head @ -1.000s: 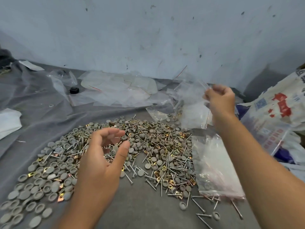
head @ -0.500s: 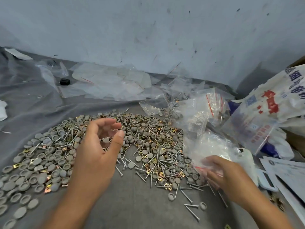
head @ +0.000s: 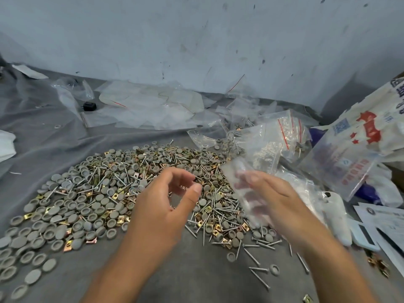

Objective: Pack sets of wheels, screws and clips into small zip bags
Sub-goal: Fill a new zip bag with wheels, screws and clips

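A wide heap of grey wheels, silver screws and gold clips lies on the grey cloth. My left hand hovers over the heap's middle with fingers and thumb curled toward each other; whether it holds small parts is hidden. My right hand holds a small clear zip bag above the heap's right side; the bag is blurred by motion. A pile of packed zip bags lies behind my right hand.
Empty clear bags are strewn along the wall at the back. A printed sack sits at the right, with a white plastic piece and papers in front of it. Loose screws lie near the front edge.
My right hand dropped from the packed bags at the back, went to the right-hand stack, and now has come up and left with a clear bag. My left hand stayed over the heap.
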A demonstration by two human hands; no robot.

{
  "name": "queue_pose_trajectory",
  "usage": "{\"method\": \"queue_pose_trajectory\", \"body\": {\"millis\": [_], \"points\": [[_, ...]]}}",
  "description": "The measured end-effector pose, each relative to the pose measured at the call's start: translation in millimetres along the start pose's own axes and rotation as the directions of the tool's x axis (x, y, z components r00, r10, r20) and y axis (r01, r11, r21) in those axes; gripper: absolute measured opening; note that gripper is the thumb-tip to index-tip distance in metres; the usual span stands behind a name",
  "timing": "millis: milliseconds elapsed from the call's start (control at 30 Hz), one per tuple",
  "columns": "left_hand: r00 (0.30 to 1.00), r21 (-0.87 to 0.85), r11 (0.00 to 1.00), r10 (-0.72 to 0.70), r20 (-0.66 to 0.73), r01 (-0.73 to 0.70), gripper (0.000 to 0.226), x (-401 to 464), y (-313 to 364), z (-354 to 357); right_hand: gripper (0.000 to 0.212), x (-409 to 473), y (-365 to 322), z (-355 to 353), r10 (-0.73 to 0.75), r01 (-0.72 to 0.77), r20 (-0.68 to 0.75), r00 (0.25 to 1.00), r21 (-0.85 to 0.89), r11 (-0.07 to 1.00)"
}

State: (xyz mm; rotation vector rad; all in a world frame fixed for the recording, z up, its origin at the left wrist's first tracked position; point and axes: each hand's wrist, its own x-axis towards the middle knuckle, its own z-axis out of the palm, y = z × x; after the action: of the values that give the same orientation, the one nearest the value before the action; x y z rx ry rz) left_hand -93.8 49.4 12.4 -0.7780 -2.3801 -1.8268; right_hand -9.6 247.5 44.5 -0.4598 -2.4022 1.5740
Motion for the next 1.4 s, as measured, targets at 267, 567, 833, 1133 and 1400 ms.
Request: {"method": "queue_pose_trajectory", "body": {"millis": [267, 567, 833, 1133, 1400], "points": [[0.989, 0.091, 0.996, 0.015, -0.145, -0.002, 0.022, 3, 4, -12, 0.025, 18, -26, 96, -0.226, 0.231, 0.099, 0.969, -0.041, 0.972], [0.932, 0.353, 0.934, 0.090, -0.352, 0.044, 0.026, -12, 3, -27, 0.020, 1, 5, 104, -0.170, 0.160, -0.263, 0.950, -0.060, 0.985], [0.870, 0.454, 0.868, 0.372, -0.324, -0.202, 0.018, -17, -4, -36, 0.028, -5, 12, 76, -0.051, 0.093, 0.343, 0.938, -0.106, 0.990], [0.970, 0.578, 0.782, 0.227, 0.084, -0.233, 0.035, -15, -13, -32, 0.041, 15, 74, -8, 0.176, -0.113, -0.003, 0.984, -0.781, 0.614], [0.971, 0.482, 0.867, 0.004, 0.239, -0.122, 0.046, -17, -14, -29, 0.020, 17, 89, -2, 0.075, -0.077, -0.036, 0.997, -0.726, 0.683]]}}
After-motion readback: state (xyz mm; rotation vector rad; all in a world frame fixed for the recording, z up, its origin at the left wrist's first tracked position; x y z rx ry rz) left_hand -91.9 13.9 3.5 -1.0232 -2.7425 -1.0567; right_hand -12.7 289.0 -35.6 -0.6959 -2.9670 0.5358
